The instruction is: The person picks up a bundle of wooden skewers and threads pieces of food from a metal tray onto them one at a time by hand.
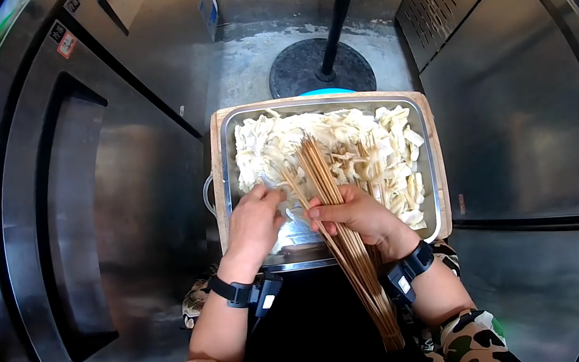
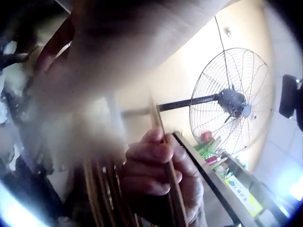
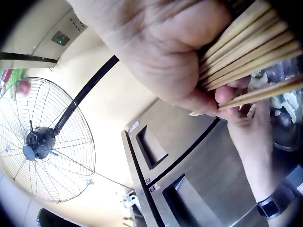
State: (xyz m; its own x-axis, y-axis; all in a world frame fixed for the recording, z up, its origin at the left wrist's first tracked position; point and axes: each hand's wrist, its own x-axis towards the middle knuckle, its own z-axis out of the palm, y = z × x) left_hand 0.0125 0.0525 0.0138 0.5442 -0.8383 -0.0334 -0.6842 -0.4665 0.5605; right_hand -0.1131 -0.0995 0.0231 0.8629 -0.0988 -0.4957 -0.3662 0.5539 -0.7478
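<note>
A metal tray (image 1: 430,160) holds many cream-coloured, soft-looking strips of food (image 1: 398,157), and its bottom shows at the near left. My right hand (image 1: 358,217) grips a thick bundle of bamboo skewers (image 1: 357,261), points away from me. One skewer (image 3: 260,96) stands apart from the bundle, held between thumb and fingers. Over the tray's left part, my left hand (image 1: 255,223) has curled fingers around a pale food piece (image 2: 80,130), blurred in the left wrist view. The skewer's tip points toward that hand. More skewers (image 1: 374,187) lie among the strips on the tray's right side.
A wooden board (image 1: 443,195) shows around the tray's edge. Steel cabinets stand close at left (image 1: 136,204) and right (image 1: 519,116). Beyond the tray is the round black base (image 1: 288,69) of a pole-mounted fan (image 2: 232,101).
</note>
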